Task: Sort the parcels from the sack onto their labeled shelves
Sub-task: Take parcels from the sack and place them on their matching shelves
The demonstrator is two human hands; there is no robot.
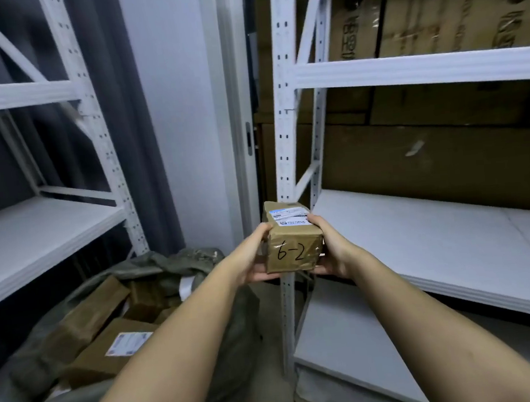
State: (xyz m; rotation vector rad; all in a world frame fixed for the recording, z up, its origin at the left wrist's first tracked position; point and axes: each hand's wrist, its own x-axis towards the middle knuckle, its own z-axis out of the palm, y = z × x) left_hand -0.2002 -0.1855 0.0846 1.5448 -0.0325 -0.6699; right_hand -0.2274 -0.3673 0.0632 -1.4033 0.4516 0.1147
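Note:
A small brown cardboard parcel (293, 243) with "6-2" handwritten on its near face and a white shipping label on top is held up in mid-air at the centre of the view. My left hand (256, 259) grips its left side and my right hand (329, 249) grips its right side, thumbs underneath. Below left, the open grey-green sack (77, 339) lies on the floor with several brown parcels (116, 348) inside, one showing a white label.
A white metal rack (286, 134) stands right of centre with bare white shelves (437, 243) at mid height and near the floor; large cardboard boxes (444, 140) stand behind and above it. Another white rack with a bare shelf (30, 240) is at left. A grey curtain hangs behind.

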